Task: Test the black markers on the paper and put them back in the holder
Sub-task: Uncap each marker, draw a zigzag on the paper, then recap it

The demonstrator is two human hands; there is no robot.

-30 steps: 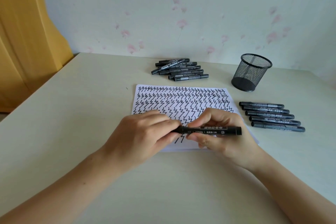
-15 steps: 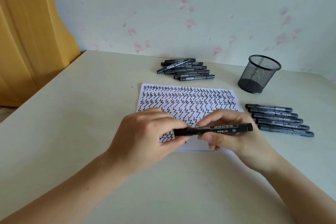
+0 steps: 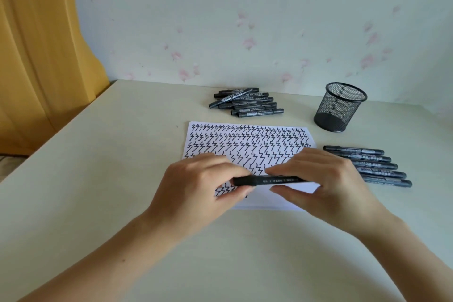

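Note:
A black marker (image 3: 269, 180) lies level above the paper's near edge, held between both hands. My left hand (image 3: 201, 186) pinches its left, cap end. My right hand (image 3: 326, 181) grips the barrel with thumb below and fingers on top. The white paper (image 3: 247, 144) under them is covered with rows of black zigzag strokes. A black mesh holder (image 3: 340, 106) stands upright at the back right; its inside looks empty. Several black markers (image 3: 247, 105) are piled behind the paper. Several more markers (image 3: 375, 167) lie in a row right of the paper.
The cream table (image 3: 98, 179) meets a flowered wall at the back. A yellow wooden door (image 3: 36, 56) stands past the table's left edge. The table's near half carries only my forearms.
The marker has turned level and my right hand has closed further over its barrel. The head camera has tilted up, so more wall shows.

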